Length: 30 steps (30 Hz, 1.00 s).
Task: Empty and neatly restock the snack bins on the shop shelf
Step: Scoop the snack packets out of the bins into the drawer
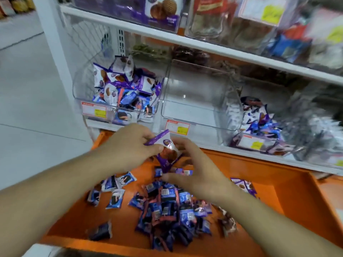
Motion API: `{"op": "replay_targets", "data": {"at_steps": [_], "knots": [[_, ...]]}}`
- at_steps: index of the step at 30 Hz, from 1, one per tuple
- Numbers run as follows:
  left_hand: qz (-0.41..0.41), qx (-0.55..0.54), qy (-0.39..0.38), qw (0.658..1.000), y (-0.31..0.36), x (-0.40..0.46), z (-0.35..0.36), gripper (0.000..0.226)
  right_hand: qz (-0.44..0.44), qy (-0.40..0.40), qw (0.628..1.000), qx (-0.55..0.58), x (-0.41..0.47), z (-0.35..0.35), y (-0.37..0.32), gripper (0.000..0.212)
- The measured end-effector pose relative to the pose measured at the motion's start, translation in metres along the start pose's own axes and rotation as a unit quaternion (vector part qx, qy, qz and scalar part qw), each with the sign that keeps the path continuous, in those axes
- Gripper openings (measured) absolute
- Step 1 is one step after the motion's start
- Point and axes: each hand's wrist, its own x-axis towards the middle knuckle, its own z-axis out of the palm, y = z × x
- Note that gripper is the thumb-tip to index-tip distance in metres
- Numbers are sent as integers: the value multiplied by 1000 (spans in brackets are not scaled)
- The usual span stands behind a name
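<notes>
Crinkly foil snack packets (167,206) lie heaped below both hands. Left hand (130,147) and right hand (193,171) pinch one purple-and-white biscuit wrapper (166,151); light, slippery, crushable, best held by its edges. Beyond, a clear plastic bin (194,108) stands empty.

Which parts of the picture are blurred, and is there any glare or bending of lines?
Head view: strong motion blur smears the upper right shelf bins and the right edge; the left hand, the right hand and the purple snack packet they hold are fairly sharp; a small glint sits on the empty clear bin; the wide lens bows the shelf edge.
</notes>
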Motion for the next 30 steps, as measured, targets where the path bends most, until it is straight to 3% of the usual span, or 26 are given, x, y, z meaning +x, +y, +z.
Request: {"op": "replay_targets", "data": {"at_steps": [2, 4, 10, 12, 16, 23, 30], "knots": [[20, -46, -18, 999, 22, -1, 32, 29, -29, 72, 990, -120, -24, -16, 5, 60], [46, -87, -49, 994, 45, -5, 60, 28, -35, 117, 983, -134, -41, -41, 20, 44], [77, -10, -106, 991, 80, -6, 105, 36, 114, 74, 955, -262, -78, -143, 101, 35], [86, 5, -107, 991, 89, -5, 114, 32, 177, 51, 935, -302, -90, -170, 135, 41], [91, 20, -111, 989, 106, 3, 133, 28, 270, 41, 913, -302, -108, -204, 171, 85], [144, 40, -67, 987, 135, 21, 155, 23, 188, 158, 936, -251, -117, -227, 154, 57], [251, 63, 136, 956, 195, 99, 150, 50, 92, 260, 940, -199, -110, -229, 129, 31]]}}
